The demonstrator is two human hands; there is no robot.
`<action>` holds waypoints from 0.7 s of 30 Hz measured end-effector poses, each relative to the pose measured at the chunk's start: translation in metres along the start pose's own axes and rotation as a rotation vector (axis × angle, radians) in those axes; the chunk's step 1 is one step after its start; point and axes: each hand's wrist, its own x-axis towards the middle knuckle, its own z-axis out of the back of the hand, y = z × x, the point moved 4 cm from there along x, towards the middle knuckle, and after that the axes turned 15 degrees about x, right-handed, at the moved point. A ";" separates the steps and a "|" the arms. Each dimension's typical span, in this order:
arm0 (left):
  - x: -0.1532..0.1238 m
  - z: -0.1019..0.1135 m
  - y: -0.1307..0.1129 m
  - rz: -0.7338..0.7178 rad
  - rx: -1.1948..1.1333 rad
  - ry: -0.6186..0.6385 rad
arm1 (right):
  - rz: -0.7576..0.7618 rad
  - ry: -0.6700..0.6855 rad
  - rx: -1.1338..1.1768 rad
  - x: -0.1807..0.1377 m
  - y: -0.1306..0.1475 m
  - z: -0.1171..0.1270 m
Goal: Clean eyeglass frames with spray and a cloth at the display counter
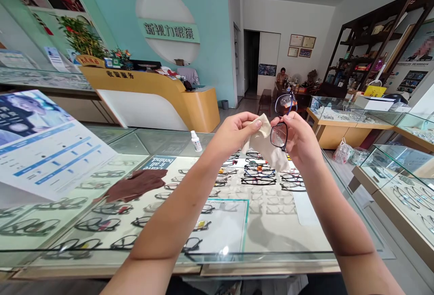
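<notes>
A cream cleaning cloth (275, 156) hangs from my left hand (237, 133), pinched between thumb and fingers. My right hand (301, 138) grips a pair of dark-framed eyeglasses (279, 135), one lens low beside the cloth and the other raised above my fingers. Both hands are close together over the glass display counter (285, 238). A small white bottle (195, 142) stands upright on the glass, left of my left hand. Further left, a crumpled brown cloth (137, 184) lies on the counter.
Several rows of eyeglasses (258, 180) sit inside the counter. A printed calendar-like stand (50, 150) rises at the left. Another glass showcase (403, 186) stands at the right. Beyond are a yellow reception desk (203, 105) and a seated person (282, 77).
</notes>
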 end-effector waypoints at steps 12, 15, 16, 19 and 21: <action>0.003 -0.008 -0.001 0.106 -0.156 0.017 | 0.060 0.027 -0.029 0.006 -0.006 0.005; 0.001 -0.014 -0.002 0.102 -0.154 0.085 | 0.084 0.076 -0.008 0.006 -0.009 0.002; 0.000 -0.015 -0.002 0.096 -0.150 0.108 | 0.085 0.084 -0.001 0.006 -0.011 0.002; -0.001 -0.019 0.000 0.078 -0.150 0.166 | 0.058 0.080 0.011 0.006 -0.014 0.002; -0.001 -0.020 0.001 0.078 -0.166 0.194 | 0.044 0.072 0.017 0.006 -0.015 0.003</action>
